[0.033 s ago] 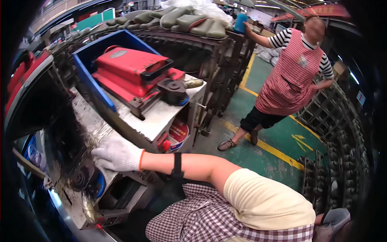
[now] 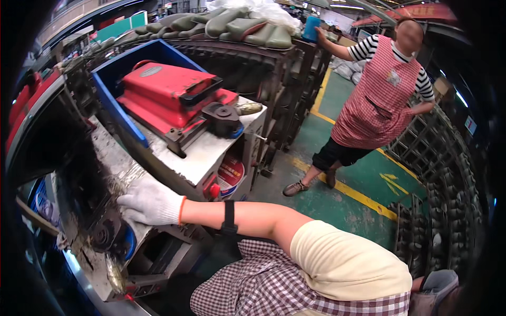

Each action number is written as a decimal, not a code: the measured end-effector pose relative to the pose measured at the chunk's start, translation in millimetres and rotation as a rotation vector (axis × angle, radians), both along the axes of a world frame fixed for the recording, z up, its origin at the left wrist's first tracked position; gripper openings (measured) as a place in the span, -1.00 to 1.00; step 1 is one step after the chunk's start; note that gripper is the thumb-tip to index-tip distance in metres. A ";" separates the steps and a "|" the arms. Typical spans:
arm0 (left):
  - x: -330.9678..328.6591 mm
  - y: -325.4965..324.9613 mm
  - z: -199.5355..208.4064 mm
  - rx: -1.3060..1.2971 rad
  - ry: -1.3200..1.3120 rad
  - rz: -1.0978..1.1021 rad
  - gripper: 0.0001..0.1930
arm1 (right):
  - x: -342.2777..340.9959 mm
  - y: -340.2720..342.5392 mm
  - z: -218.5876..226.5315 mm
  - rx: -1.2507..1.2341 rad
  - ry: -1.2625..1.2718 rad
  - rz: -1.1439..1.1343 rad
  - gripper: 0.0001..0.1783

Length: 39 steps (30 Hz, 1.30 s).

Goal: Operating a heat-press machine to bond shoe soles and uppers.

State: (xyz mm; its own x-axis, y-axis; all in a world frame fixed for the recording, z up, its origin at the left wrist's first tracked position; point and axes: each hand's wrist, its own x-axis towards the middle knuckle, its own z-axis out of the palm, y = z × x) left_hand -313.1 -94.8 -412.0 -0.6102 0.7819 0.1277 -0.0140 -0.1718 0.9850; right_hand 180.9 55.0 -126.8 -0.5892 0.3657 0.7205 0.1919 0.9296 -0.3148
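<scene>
Matt white knit cloth makes up the work glove (image 2: 153, 203), soft and ribbed at its cuff. The worktop (image 2: 103, 138) by its fingers looks rough and grimy on my feed. I see glossy red paint, scuffed at the edges, on the machine housing (image 2: 168, 87), and shiny, crinkled gold wrapping on the handle (image 2: 115, 276). The olive boots (image 2: 227, 23) look smooth and rubbery; the checked apron (image 2: 258, 274) is matt, creased cloth.
</scene>
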 end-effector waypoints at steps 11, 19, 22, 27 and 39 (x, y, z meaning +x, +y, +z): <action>-19.4 -41.4 -25.9 -0.107 0.361 0.110 -0.40 | 14.1 15.3 -10.0 -0.011 -0.025 -0.127 -0.71; 97.0 -92.0 29.0 -0.316 0.711 0.358 -0.42 | 27.9 26.4 -22.1 0.068 0.082 -0.133 -0.71; 25.2 -523.8 94.7 -0.562 0.935 0.687 -0.42 | 11.4 12.1 -1.8 0.007 0.150 0.018 -0.74; 161.2 -622.5 101.6 -0.840 1.074 0.994 -0.42 | 11.1 8.8 4.6 -0.013 0.005 0.009 -0.71; 299.4 -253.8 306.6 0.525 -0.520 0.207 -0.22 | -62.5 -134.5 79.0 -0.755 -0.147 0.961 0.04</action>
